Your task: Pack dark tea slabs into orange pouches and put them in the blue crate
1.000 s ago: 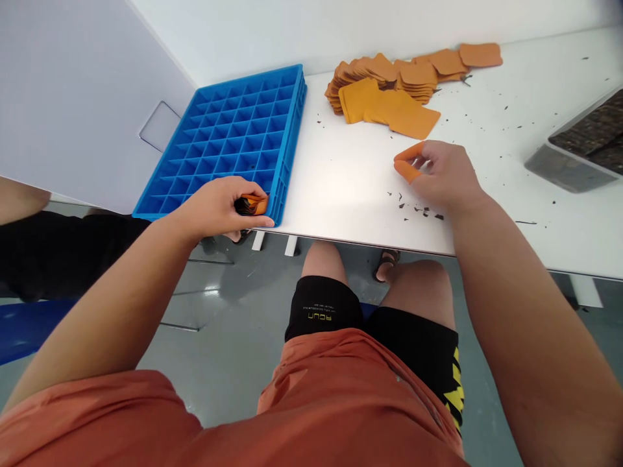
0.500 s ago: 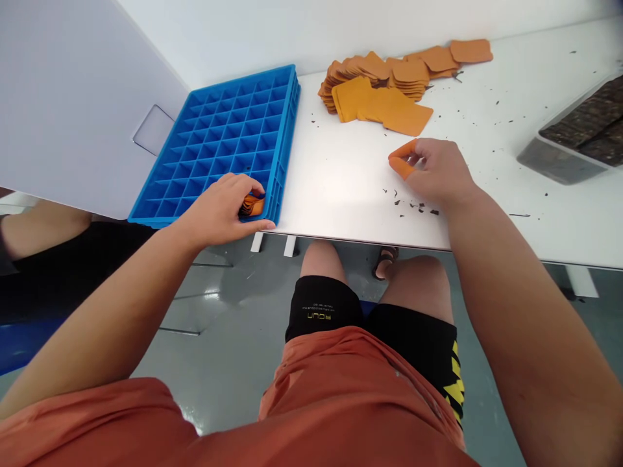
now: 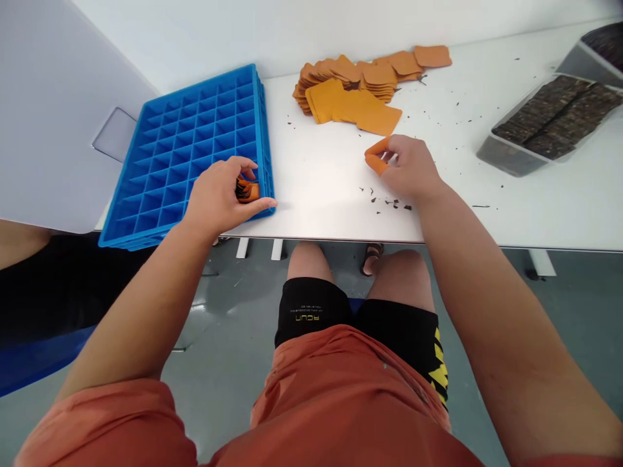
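Note:
My left hand (image 3: 219, 194) rests on the near right corner of a blue compartment tray (image 3: 185, 136). Its fingers are closed on a small orange pouch (image 3: 247, 190) with dark contents, sitting in a corner cell. My right hand (image 3: 409, 168) lies on the white table (image 3: 331, 181), fingers curled. Its thumb and forefinger wear orange finger covers (image 3: 377, 155) and their tips are pinched together; anything between them is hidden. A pile of flat orange pouches (image 3: 355, 87) lies just beyond the right hand.
Two grey trays of dark material, one (image 3: 545, 120) at the right and one (image 3: 598, 45) at the far right corner. Dark crumbs (image 3: 389, 202) dot the table. A white panel (image 3: 48, 130) stands left of the blue tray. Another person's arm (image 3: 19, 240) shows at the left edge.
The view has swung right, bringing the grey trays further in. My left hand has stayed on the pouch in the corner cell. The right hand keeps its pinch.

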A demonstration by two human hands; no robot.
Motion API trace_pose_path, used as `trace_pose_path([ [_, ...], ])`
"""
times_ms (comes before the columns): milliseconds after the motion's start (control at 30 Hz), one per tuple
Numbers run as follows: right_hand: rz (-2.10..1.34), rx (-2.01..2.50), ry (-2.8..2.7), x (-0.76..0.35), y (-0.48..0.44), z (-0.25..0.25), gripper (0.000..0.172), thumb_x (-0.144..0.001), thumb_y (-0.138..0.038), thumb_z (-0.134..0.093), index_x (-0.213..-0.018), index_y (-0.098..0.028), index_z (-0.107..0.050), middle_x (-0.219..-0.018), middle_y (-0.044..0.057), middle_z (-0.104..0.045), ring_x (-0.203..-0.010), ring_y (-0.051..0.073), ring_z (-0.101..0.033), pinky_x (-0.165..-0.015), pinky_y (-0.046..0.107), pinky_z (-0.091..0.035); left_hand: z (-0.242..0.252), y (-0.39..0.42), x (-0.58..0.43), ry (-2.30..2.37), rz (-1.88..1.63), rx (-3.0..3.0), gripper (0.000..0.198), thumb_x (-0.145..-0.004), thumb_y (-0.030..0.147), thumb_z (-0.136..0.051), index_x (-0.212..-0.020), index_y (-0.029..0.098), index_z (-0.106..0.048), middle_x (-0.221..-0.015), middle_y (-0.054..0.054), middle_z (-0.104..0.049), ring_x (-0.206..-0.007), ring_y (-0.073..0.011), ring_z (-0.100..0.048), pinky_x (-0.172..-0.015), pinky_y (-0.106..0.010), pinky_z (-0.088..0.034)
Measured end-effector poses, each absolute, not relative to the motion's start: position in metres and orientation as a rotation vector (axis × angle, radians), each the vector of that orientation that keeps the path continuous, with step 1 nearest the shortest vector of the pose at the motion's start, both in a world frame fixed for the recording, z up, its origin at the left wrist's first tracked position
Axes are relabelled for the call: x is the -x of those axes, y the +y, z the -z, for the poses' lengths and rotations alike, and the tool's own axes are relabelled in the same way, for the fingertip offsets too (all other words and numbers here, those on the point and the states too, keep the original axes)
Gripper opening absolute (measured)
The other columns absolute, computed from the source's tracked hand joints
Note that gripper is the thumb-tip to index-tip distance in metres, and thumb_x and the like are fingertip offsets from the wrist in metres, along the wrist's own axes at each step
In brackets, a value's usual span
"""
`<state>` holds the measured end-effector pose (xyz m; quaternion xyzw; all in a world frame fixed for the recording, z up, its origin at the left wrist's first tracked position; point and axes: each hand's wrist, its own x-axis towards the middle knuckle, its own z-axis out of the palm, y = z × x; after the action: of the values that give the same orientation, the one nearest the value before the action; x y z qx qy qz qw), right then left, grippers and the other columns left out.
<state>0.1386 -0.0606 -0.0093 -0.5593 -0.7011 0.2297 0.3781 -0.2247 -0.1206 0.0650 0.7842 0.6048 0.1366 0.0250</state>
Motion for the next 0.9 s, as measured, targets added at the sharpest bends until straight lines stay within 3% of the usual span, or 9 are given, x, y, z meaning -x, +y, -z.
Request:
trace_pose_path([
  [67, -0.520, 1.403, -1.813, -0.139, -0.058, 0.011, 0.018, -0.091, -0.030, -0.067, -0.105, -0.024, -0.075, -0.107, 0.009, -0.075, -0.100, 0.028, -0.068, -0.097, 0.054, -0.056, -0.066, -0.118, 0.221, 1.883, -0.478, -2.437, 0.077, -0.073, 0.074, -0.081, -0.135, 0.031, -0.063, -0.129, -0.005, -0.072, -0.122, -0.0454, -0.060, -0.106, -0.071, -0.046],
  [167, -0.407, 1.400, -1.828, -0.140, -0.054, 0.013, 0.022, -0.092, -0.030, -0.068, -0.114, -0.025, -0.071, -0.118, 0.010, -0.074, -0.116, 0.033, -0.066, -0.109, 0.060, -0.051, -0.070, -0.123, 0.213, 1.863, -0.638, -2.490, 0.090, -0.066, 0.076, -0.085, -0.144, 0.041, -0.058, -0.144, 0.002, -0.066, -0.138, -0.0528, -0.047, -0.120, -0.083, -0.026],
  [267, -0.320, 1.431, -1.820, -0.141, -0.053, 0.012, 0.027, -0.094, -0.030, -0.067, -0.121, -0.028, -0.067, -0.129, 0.011, -0.070, -0.127, 0.035, -0.061, -0.118, 0.064, -0.045, -0.065, -0.138, 0.190, 1.793, -0.900, -2.578, 0.100, -0.067, 0.074, -0.087, -0.154, 0.048, -0.046, -0.158, 0.004, -0.055, -0.148, -0.0528, -0.038, -0.133, -0.077, -0.009],
  [400, -0.211, 1.471, -1.688, -0.145, -0.049, 0.015, 0.029, -0.103, -0.043, -0.059, -0.129, -0.030, -0.060, -0.140, 0.010, -0.065, -0.134, 0.035, -0.058, -0.118, 0.062, -0.045, -0.025, -0.148, 0.129, 1.430, -1.119, -2.614, 0.100, -0.080, 0.078, -0.073, -0.162, 0.038, -0.033, -0.160, -0.011, -0.050, -0.148, -0.0462, -0.045, -0.132, -0.071, -0.021],
  [567, -0.123, 1.488, -1.448, -0.155, -0.037, 0.024, 0.029, -0.110, -0.048, -0.045, -0.132, -0.033, -0.054, -0.144, 0.009, -0.063, -0.128, 0.025, -0.060, -0.114, 0.052, -0.051, 0.034, -0.080, 0.063, 1.479, -0.855, -2.345, 0.092, -0.090, 0.079, -0.057, -0.161, 0.026, -0.033, -0.166, -0.020, -0.044, -0.160, -0.0431, -0.033, -0.133, -0.069, -0.017],
  [700, -0.142, 1.454, -1.380, -0.157, -0.031, 0.027, 0.022, -0.107, -0.043, -0.048, -0.125, -0.034, -0.058, -0.138, 0.006, -0.066, -0.125, 0.026, -0.064, -0.113, 0.053, -0.054, 0.045, 0.007, 0.037, 1.721, -0.729, -2.075, 0.097, -0.083, 0.074, -0.066, -0.162, 0.026, -0.037, -0.175, -0.016, -0.032, -0.168, -0.0456, -0.012, -0.133, -0.074, -0.001],
  [800, -0.195, 1.408, -1.363, -0.157, -0.033, 0.026, 0.021, -0.103, -0.043, -0.055, -0.121, -0.032, -0.059, -0.135, 0.006, -0.068, -0.124, 0.025, -0.066, -0.115, 0.051, -0.053, 0.036, 0.042, 0.017, 1.768, -0.757, -2.004, 0.104, -0.078, 0.074, -0.071, -0.164, 0.028, -0.035, -0.173, -0.013, -0.035, -0.167, -0.0419, -0.013, -0.137, -0.065, -0.003],
  [900, -0.254, 1.426, -1.396, -0.154, -0.039, 0.019, 0.034, -0.104, -0.058, -0.055, -0.129, -0.035, -0.060, -0.143, 0.007, -0.063, -0.136, 0.028, -0.060, -0.122, 0.054, -0.048, 0.023, 0.045, 0.002, 1.822, -0.864, -2.022, 0.103, -0.082, 0.077, -0.069, -0.164, 0.027, -0.032, -0.171, -0.009, -0.037, -0.161, -0.0346, -0.020, -0.139, -0.056, -0.009],
])
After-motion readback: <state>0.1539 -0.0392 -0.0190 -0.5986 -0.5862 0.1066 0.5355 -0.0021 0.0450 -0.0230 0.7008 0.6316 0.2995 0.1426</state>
